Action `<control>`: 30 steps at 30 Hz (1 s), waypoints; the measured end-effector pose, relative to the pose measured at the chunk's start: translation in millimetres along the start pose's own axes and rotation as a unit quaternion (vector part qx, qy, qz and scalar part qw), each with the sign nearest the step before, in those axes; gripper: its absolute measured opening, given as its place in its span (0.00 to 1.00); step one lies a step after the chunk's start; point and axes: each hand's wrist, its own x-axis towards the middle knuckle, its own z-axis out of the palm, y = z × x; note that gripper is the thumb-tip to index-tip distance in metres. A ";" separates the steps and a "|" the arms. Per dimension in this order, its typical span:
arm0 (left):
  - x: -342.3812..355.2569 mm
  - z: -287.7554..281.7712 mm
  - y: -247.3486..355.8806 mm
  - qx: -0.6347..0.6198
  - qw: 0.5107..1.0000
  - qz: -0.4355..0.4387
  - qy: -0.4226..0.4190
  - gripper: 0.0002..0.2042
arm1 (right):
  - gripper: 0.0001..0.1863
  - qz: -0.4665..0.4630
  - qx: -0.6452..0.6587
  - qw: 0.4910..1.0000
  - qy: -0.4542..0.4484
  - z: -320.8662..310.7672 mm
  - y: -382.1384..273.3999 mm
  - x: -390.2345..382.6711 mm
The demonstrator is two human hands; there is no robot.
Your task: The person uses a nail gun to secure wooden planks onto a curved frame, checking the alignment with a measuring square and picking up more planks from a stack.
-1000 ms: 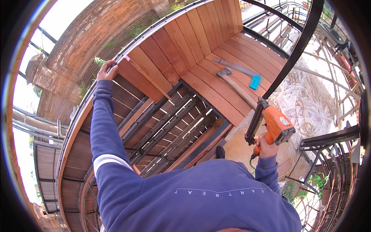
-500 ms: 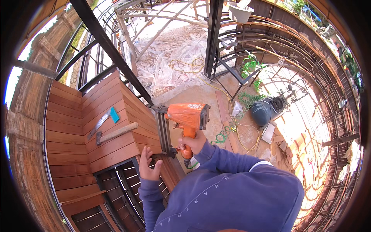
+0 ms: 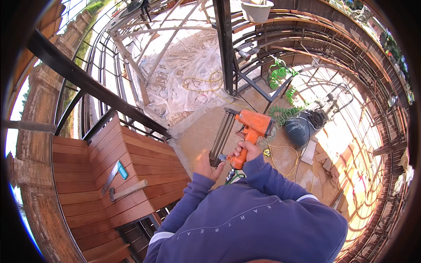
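An orange nail gun (image 3: pixel 254 120) is held up over my torso, its long dark magazine (image 3: pixel 222 136) angled down toward my left side. My right hand (image 3: pixel 245 150) grips its handle. My left hand (image 3: pixel 209 167) is closed around the lower end of the magazine, with some fingers hidden. A green hose hangs from the handle's base. To the left, on reddish wooden bench boards (image 3: pixel 131 158), lie a hammer (image 3: pixel 131 189) with a wooden handle and a steel square (image 3: pixel 109 177) with a turquoise grip.
An air compressor (image 3: pixel 300 127) stands on the right amid coiled hoses (image 3: pixel 280 72) and board offcuts (image 3: pixel 333 175). Black steel posts (image 3: pixel 226 52), curved rails, wooden scaffolding (image 3: pixel 140 57) and crumpled plastic sheeting (image 3: pixel 175 65) surround the floor. A pale bucket (image 3: pixel 255 12) sits at the top.
My view has swung rightward from the bench. My left hand left the bench's back edge, was open half a second ago, and now holds the magazine. The nail gun sits farther right in view.
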 end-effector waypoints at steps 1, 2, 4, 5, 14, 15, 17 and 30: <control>22.2 6.4 5.2 0.014 1.000 0.003 -0.008 0.32 | 0.23 -0.011 0.023 1.000 0.001 -0.7 -16.1 12.8; 41.7 11.5 9.9 0.025 0.999 0.017 -0.011 0.31 | 0.23 -0.033 0.042 0.999 -0.004 -0.3 -32.3 24.8; 73.5 9.4 20.7 0.066 0.997 -0.024 -0.032 0.30 | 0.24 -0.039 0.047 0.998 0.018 1.8 -52.8 48.1; 89.4 8.6 24.2 0.087 0.994 -0.045 -0.042 0.30 | 0.24 -0.043 0.049 0.997 0.029 3.8 -61.0 59.3; 135.3 13.9 -142.8 0.037 0.971 -0.141 -0.189 0.33 | 0.16 -0.183 -0.088 0.979 0.030 27.7 -96.9 186.6; 137.2 13.7 -168.7 0.073 0.960 -0.165 -0.214 0.34 | 0.12 -0.230 -0.142 0.962 0.025 37.9 -103.4 199.8; 143.5 12.0 -217.7 0.063 0.929 -0.257 -0.259 0.35 | 0.09 -0.218 -0.250 0.940 0.079 42.3 -99.4 234.9; 411.7 -117.8 -416.1 0.014 0.940 -0.305 -0.152 0.22 | 0.13 -0.105 -0.714 0.687 0.087 26.5 -31.7 531.4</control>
